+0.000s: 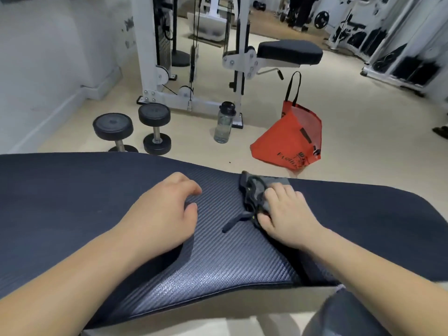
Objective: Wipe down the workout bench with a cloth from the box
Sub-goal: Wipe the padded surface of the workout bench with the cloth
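Note:
The workout bench [72, 202] is a long dark pad with a woven texture, lying across the lower half of the head view. A crumpled grey cloth [254, 190] with a dark strap trailing toward me lies on the pad near its far edge. My right hand [286, 214] presses down on the cloth, fingers bent over it. My left hand [164, 214] rests on the bare pad to the left of the cloth, fingers loosely curled and holding nothing. No box shows in this view.
On the floor beyond the bench stand two black dumbbells [135, 132], a clear water bottle [224, 123] and a red tote bag [291, 141]. A white cable machine with a padded seat [288, 52] stands behind them. A person stands far back.

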